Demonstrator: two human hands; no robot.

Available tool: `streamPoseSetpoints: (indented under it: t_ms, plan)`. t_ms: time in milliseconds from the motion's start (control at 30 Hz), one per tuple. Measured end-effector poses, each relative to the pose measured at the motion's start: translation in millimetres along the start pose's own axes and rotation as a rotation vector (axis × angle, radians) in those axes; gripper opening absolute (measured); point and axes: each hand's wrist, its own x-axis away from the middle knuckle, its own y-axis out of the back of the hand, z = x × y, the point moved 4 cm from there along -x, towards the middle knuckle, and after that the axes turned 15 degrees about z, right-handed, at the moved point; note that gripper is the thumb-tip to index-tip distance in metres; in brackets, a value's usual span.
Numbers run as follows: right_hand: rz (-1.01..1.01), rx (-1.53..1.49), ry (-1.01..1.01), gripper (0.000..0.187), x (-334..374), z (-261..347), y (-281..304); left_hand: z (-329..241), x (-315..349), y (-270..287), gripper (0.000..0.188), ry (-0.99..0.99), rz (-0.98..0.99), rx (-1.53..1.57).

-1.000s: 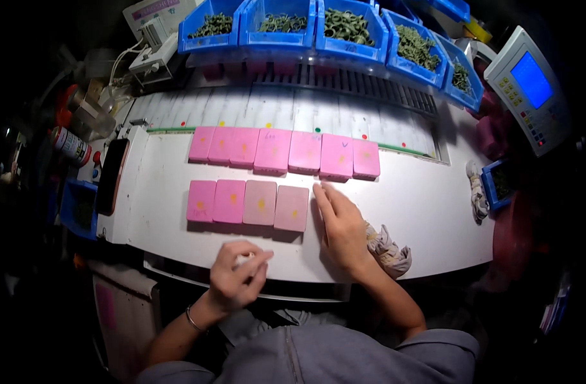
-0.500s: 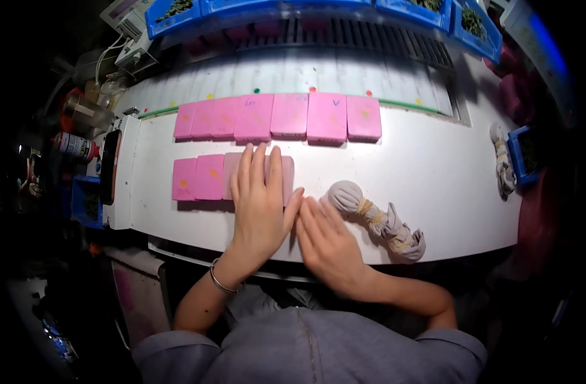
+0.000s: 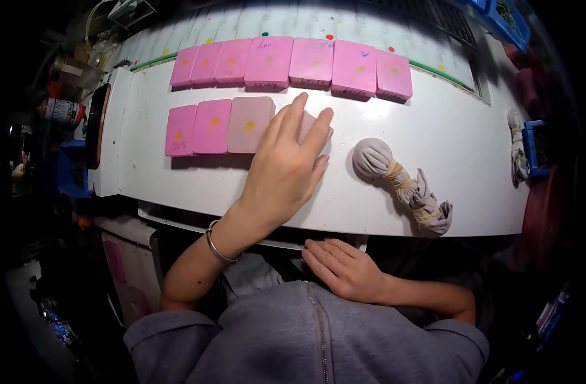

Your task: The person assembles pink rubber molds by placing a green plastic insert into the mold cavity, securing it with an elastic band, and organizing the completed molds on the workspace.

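Note:
My left hand (image 3: 283, 157) reaches over the right end of the near row of soft-looking blocks. Its bent fingers and thumb are around a pale pink block (image 3: 306, 127), mostly hidden beneath the hand. Left of it lie a greyish-pink block (image 3: 252, 123) and two brighter pink blocks (image 3: 211, 131), each with a yellow mark. My right hand (image 3: 345, 267) is low at the table's front edge, by an open drawer (image 3: 356, 240). Its fingers are stretched side by side, with nothing seen in them. A grey cloth bundle (image 3: 403, 182), tied with yellowish bands, lies to the right.
Farther back stands a row of several pink blocks (image 3: 268, 63) before a green strip. A light tabletop (image 3: 197, 192) lies under everything. A blue bin (image 3: 537, 146) and another cloth bundle (image 3: 516, 148) are at the right; a can (image 3: 64, 110) is at the left.
My left hand has shifted right from the middle of the near row to its end block. My right hand has drawn back toward my body. The view has tilted downward.

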Motion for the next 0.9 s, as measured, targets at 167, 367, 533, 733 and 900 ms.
streamPoseSetpoints:
  t_ms: [167, 367, 533, 733, 900]
  plan:
    - [0.041, -0.112, -0.128, 0.033, -5.0, 7.3, -19.3, -1.0, 1.1, -1.7, 0.062, 0.045, 0.085, 0.074]
    - [0.072, -0.167, -0.146, 0.035, -11.3, 9.2, -22.9, 13.2, 4.7, 8.8, 0.064, -0.088, 0.113, 0.287]
    - [0.244, -0.335, -0.11, 0.036, -44.2, 5.9, -33.4, 29.6, 14.9, 34.7, 0.07, -0.104, 0.115, 0.669]
    - [0.273, -0.279, 0.014, 0.041, -108.1, -0.1, -96.5, 39.6, 35.6, 40.7, 0.072, -0.121, 0.104, 0.825]
    - [0.446, -0.164, 0.074, 0.038, -106.2, -2.1, -118.1, 43.7, 51.4, 35.9, 0.074, -0.137, 0.086, 0.892]
